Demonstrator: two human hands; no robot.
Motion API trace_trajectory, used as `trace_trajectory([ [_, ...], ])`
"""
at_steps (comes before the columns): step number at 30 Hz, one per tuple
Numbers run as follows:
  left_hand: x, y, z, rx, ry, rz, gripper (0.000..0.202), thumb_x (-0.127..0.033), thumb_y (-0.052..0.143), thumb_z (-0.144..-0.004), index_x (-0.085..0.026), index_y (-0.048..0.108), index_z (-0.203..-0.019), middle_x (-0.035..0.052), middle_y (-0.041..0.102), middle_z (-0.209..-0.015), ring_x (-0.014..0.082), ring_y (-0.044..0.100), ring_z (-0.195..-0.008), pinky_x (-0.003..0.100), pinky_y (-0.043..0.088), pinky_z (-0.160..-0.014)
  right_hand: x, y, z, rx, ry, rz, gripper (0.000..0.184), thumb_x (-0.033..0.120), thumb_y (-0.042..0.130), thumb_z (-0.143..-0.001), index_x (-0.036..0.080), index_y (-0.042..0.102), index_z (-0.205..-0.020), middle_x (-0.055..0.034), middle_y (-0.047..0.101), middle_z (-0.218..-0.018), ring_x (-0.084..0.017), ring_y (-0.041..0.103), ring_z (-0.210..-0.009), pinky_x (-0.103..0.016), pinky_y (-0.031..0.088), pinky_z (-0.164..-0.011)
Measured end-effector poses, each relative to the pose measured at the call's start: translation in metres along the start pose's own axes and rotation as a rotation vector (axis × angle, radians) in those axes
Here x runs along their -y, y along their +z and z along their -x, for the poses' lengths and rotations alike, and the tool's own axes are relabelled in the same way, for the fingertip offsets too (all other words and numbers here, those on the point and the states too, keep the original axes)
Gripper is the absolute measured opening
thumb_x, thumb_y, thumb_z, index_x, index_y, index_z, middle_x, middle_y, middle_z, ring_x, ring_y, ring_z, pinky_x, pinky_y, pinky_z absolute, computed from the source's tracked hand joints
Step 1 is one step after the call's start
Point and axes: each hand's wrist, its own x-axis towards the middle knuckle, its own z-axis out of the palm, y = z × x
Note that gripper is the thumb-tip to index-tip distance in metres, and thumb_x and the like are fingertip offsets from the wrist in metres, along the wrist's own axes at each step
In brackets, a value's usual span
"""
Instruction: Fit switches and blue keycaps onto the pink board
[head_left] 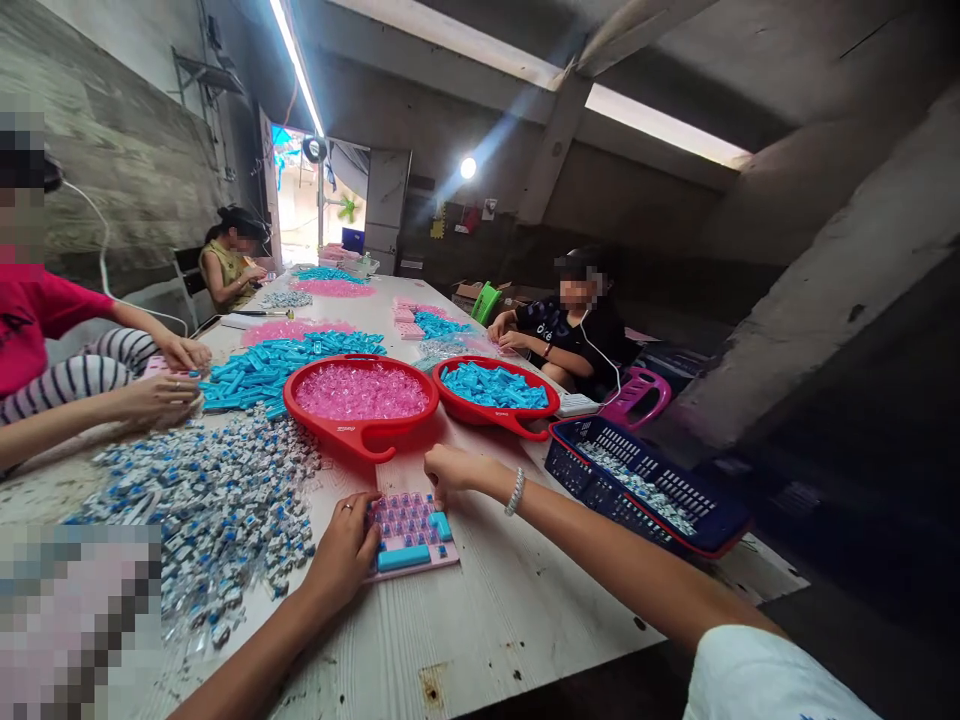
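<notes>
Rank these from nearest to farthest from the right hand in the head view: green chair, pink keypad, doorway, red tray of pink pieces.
From the right hand:
1. Pink keypad, right by its fingertips.
2. Red tray of pink pieces, ahead and left.
3. Green chair, beyond, past the table's right side.
4. Doorway, far back, left.

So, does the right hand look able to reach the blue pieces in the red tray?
Probably yes: the right hand is near the open red tray, and only its rim seems to stand before the blue pieces.
</notes>
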Motion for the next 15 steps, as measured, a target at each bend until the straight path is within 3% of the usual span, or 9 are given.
trace_trajectory([
  [4, 0.001, -0.001, 0.000, 0.000, -0.005, 0.025, 0.034, -0.022, 0.044, -0.081, -0.018, 0.054, -0.114, 0.0108, 0.059, -0.112, 0.0254, 0.050, -0.109, 0.045, 0.040, -0.097, -0.027, -0.008, 0.017, -0.274, 0.134, -0.130, 0.014, 0.026, 0.065, -0.080, 0.017, 0.070, -0.089, -0.0021, 0.070, -0.085, -0.013, 0.061, -0.072, -0.018, 0.041, -0.062],
  [6, 0.001, -0.002, 0.000, 0.008, -0.009, 0.035, 0.035, -0.022, 0.045, -0.081, -0.018, 0.054, -0.115, 0.0107, 0.059, -0.113, 0.0250, 0.050, -0.109, 0.044, 0.040, -0.097, -0.052, -0.020, 0.017, -0.450, 0.259, -0.162, 0.022, 0.020, 0.048, -0.090, 0.016, 0.066, -0.101, -0.0061, 0.068, -0.101, -0.016, 0.061, -0.088, -0.021, 0.042, -0.074],
  [8, -0.001, -0.003, 0.000, 0.018, -0.016, 0.045, 0.035, -0.023, 0.044, -0.082, -0.018, 0.055, -0.115, 0.0105, 0.058, -0.113, 0.0245, 0.050, -0.110, 0.043, 0.040, -0.098, -0.082, -0.033, 0.009, -0.565, 0.394, -0.174, 0.030, 0.013, 0.039, -0.091, 0.013, 0.063, -0.109, -0.0124, 0.063, -0.112, -0.021, 0.058, -0.100, -0.026, 0.041, -0.082],
  [11, -0.004, -0.005, 0.000, 0.053, -0.048, 0.058, 0.035, -0.024, 0.042, -0.085, -0.018, 0.055, -0.117, 0.0109, 0.058, -0.115, 0.0239, 0.050, -0.110, 0.043, 0.038, -0.099, -0.120, -0.042, -0.009, -0.602, 0.543, -0.207, 0.027, 0.009, 0.048, -0.085, 0.009, 0.064, -0.107, -0.0187, 0.064, -0.109, -0.028, 0.059, -0.101, -0.030, 0.041, -0.080],
  [15, -0.007, -0.007, 0.000, 0.102, -0.072, 0.058, 0.036, -0.023, 0.042, -0.085, -0.018, 0.055, -0.118, 0.0104, 0.058, -0.116, 0.0228, 0.051, -0.110, 0.040, 0.038, -0.100, -0.142, -0.034, -0.033, -0.580, 0.518, -0.254, 0.030, 0.008, 0.059, -0.078, 0.013, 0.065, -0.107, -0.0145, 0.065, -0.108, -0.026, 0.060, -0.099, -0.028, 0.042, -0.079],
])
